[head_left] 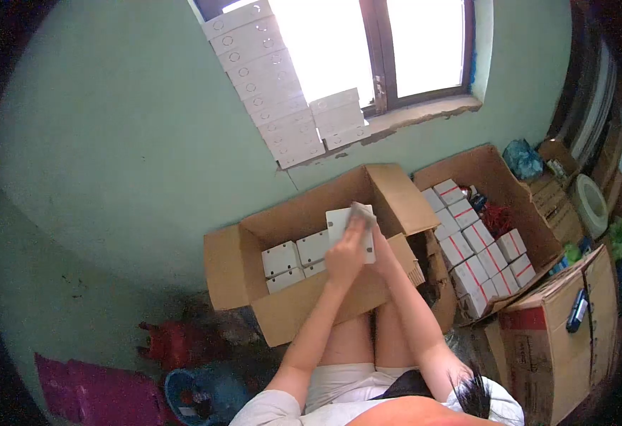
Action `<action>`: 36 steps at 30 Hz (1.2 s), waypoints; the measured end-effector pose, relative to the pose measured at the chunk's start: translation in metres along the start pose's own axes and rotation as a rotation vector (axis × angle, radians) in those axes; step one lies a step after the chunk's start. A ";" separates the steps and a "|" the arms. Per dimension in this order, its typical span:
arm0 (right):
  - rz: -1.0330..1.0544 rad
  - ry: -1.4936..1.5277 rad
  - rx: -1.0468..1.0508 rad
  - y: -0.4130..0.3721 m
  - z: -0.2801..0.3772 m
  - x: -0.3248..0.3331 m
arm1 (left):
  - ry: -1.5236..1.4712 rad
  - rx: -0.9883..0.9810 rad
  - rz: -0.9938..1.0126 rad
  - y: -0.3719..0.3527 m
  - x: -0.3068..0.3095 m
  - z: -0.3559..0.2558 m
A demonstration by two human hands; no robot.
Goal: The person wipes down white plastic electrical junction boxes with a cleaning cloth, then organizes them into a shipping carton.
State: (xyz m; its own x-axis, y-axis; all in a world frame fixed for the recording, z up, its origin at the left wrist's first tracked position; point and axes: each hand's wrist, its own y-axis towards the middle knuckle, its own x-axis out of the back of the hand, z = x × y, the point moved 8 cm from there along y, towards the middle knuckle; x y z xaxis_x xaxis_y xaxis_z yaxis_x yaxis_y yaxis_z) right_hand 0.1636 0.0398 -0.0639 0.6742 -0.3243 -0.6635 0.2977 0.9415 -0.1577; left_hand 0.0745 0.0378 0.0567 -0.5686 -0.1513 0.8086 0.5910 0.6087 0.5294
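A white box with small dark notches on its edges is held up over an open cardboard carton. My right hand is closed on the box's right side, its fingers partly hidden. My left hand lies over the face of the box, fingers bent and blurred. At its fingertips is a small greyish-brown thing, too smeared to name. Inside the carton, several similar white boxes stand in rows.
To the right, another open carton holds several white boxes with red stripes and red wire. A closed carton bears a dark blue object. White boxes are stacked by the window. A blue bucket stands lower left.
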 end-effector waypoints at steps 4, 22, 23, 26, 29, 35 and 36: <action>0.110 0.209 0.006 0.006 0.005 -0.013 | 0.009 0.255 -0.142 0.002 0.005 0.050; 0.058 0.214 -0.107 -0.008 0.009 -0.015 | 0.026 -0.102 0.034 -0.035 0.000 -0.008; 0.150 0.251 -0.046 -0.005 0.010 -0.019 | -0.014 -0.004 0.016 -0.031 -0.004 0.010; 0.138 0.332 -0.023 -0.005 0.010 -0.023 | -0.043 0.168 -0.059 -0.021 0.012 0.036; 0.050 0.236 -0.055 -0.009 0.013 -0.019 | -0.084 0.137 0.088 -0.036 0.002 0.004; 0.110 0.245 -0.032 0.004 0.001 -0.002 | -0.194 -0.027 0.168 -0.048 -0.007 -0.004; 0.106 0.245 -0.035 0.001 0.003 -0.006 | -0.236 0.045 0.034 -0.043 0.001 0.011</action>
State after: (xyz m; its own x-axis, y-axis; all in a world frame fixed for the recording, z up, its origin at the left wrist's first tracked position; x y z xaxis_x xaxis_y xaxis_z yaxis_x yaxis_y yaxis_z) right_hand 0.1616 0.0424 -0.0577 0.5155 -0.1964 -0.8341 0.2081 0.9729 -0.1004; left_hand 0.0423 0.0199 0.0322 -0.6702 0.0528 0.7403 0.5889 0.6449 0.4871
